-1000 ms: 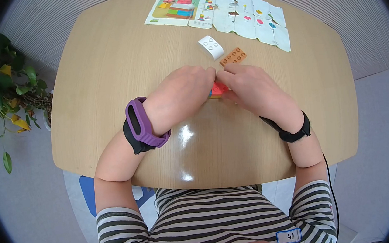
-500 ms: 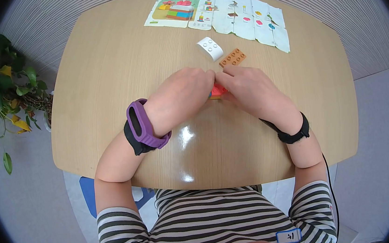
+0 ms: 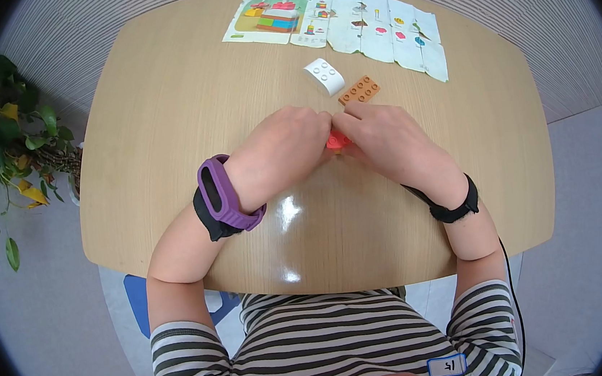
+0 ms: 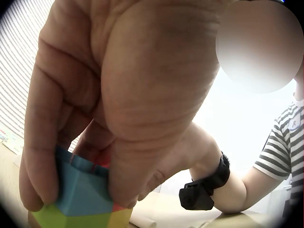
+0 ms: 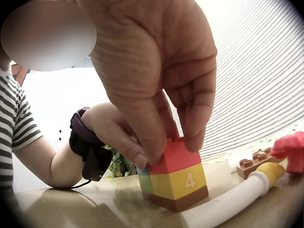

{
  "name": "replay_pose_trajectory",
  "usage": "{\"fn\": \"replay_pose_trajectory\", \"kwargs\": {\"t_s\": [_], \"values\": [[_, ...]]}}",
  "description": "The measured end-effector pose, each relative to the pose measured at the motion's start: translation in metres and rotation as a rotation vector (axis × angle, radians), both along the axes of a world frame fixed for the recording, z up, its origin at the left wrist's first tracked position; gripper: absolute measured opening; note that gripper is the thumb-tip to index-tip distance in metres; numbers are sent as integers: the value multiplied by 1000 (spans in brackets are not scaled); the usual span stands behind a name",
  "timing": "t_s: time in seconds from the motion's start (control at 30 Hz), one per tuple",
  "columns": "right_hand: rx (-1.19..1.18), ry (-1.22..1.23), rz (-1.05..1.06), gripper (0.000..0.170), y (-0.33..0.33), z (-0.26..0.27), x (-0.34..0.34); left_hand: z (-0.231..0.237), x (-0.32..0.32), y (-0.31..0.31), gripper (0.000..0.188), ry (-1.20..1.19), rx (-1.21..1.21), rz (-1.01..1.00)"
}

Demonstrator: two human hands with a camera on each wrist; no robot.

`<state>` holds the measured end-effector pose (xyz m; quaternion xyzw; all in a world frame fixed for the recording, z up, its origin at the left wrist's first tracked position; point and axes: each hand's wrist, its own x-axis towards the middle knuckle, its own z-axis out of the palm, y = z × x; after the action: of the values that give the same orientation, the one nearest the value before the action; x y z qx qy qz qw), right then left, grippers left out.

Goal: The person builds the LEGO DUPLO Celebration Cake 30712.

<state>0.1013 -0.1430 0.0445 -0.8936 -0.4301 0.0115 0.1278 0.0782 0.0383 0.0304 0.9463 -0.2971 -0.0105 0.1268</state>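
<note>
Wood-grain table (image 3: 150,123): fingers of left hand (image 3: 289,140) pinch blue brick (image 4: 84,192), right hand (image 3: 386,130) pinches red brick (image 5: 179,157) — atop yellow brick (image 5: 166,185) marked "4" — printed sheet (image 3: 343,23): small lettering illegible.

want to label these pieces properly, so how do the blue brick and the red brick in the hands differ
The blue brick sits on a lime-green brick, the red brick on a yellow brick marked 4. The left hand pinches the blue brick, the right hand the red brick. Both bricks have studs on top.
</note>
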Motion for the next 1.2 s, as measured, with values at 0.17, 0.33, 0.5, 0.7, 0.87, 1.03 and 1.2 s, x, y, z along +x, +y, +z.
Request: {"fn": "replay_pose_trajectory", "kwargs": {"t_s": [0.17, 0.33, 0.5, 0.7, 0.87, 1.03, 1.2], "values": [[-11, 3, -3, 17, 0, -1, 1, 1, 0, 0, 27, 17, 9, 2], [-10, -4, -1, 17, 0, 0, 0, 2, 0, -1, 28, 7, 16, 6], [-8, -5, -1, 18, 0, 0, 1, 0, 0, 0, 28, -13, 16, -3], [-3, -6, 0, 18, 0, 1, 0, -1, 0, 0, 29, -11, 17, 7], [-9, -9, -3, 19, 0, 1, 0, -1, 1, 0, 29, -15, 23, 1], [-10, -9, 3, 18, 0, 1, 1, 0, 0, 0, 30, -15, 25, -4], [-11, -8, 0, 18, 0, 1, 0, -1, 0, 0, 30, -31, 17, -5]]}}
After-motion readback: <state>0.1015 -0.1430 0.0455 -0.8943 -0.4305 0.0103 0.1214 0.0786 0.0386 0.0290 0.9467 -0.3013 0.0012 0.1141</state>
